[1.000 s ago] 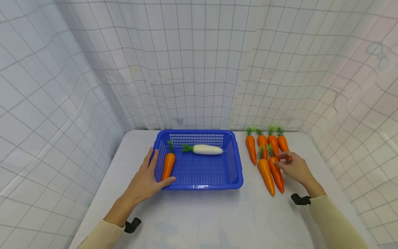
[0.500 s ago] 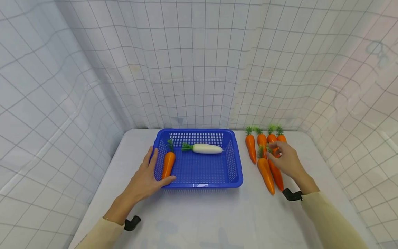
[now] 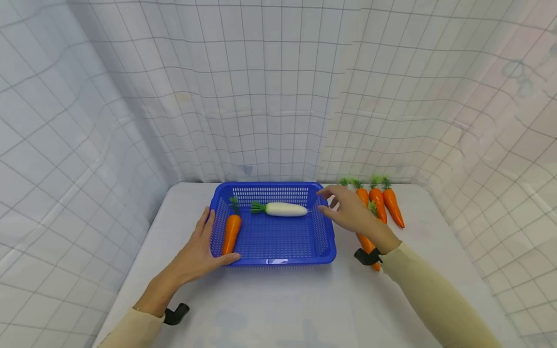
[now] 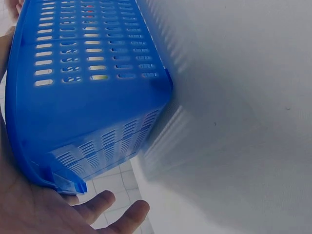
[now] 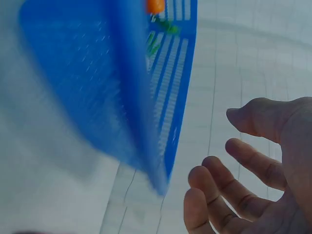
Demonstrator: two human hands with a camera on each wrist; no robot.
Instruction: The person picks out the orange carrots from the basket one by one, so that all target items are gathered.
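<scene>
A blue slotted basket (image 3: 300, 261) stands on the table with a carrot (image 3: 231, 234) along its left side and a white radish (image 3: 285, 209) lying crosswise near its back. My left hand (image 3: 191, 258) rests against the basket's near left corner, thumb along the front rim, straight fingers outside the left wall. The left wrist view shows that hand's fingers (image 4: 124, 219) extended past the basket's corner. Over the right rim hovers my right hand (image 3: 352, 210), with nothing in it. Its fingers are loosely bent and apart in the right wrist view.
Several carrots (image 3: 393, 208) with green tops lie on the white table (image 3: 278, 309) right of the basket, some partly hidden by my right hand and forearm. A white gridded curtain (image 3: 270, 96) surrounds the table at the back and sides.
My right hand has moved left from above the carrots to the basket's right rim, uncovering the rightmost carrot. My left hand stays at the basket; the view has shifted slightly.
</scene>
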